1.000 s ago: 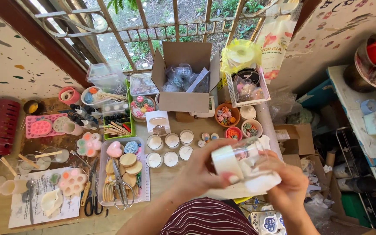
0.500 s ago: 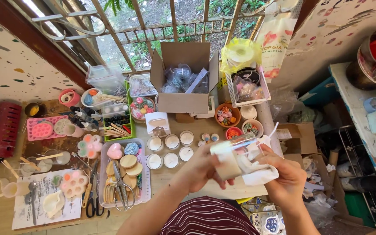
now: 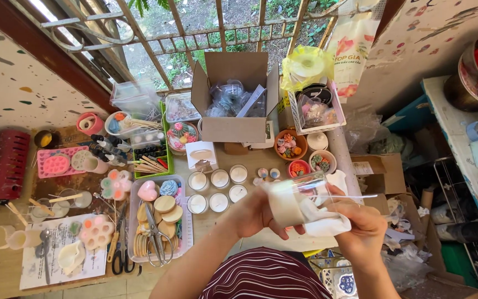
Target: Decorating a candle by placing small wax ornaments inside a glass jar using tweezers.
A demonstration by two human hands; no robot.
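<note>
— Glass, clear and cylindrical: what holds that jar (image 3: 305,194)?

— Both hands, in front of the chest and above the near edge of the surface (image 3: 217,232). The left hand (image 3: 255,213) has its fingers wrapped around the end capped in white; the right hand (image 3: 360,227) has its fingers closed on a white cloth (image 3: 322,221) pressed against the jar's underside and open end.

— Which way does it lie?

— On its side, long axis running roughly left to right and tilted a little away, white end toward the left hand, clear mouth toward the right. A thin white wick (image 3: 355,196) sticks out to the right past the mouth. Neither hand is nearer; each grips its own end, touching.

— And below it?

— A crowded wooden surface. Six small glass candles (image 3: 217,190) filled with white wax stand in two rows just beyond the left hand. Left of them a clear tray (image 3: 135,243) carries wooden discs, a pink heart and scissors (image 3: 155,237). Farther back an open cardboard box (image 3: 233,97) sits under a barred window (image 3: 195,33), with small bowls of coloured trinkets (image 3: 289,145) beside it.

— The room?

— Speckled white walls on both sides, shelves and boxes cluttered at the right.
</note>
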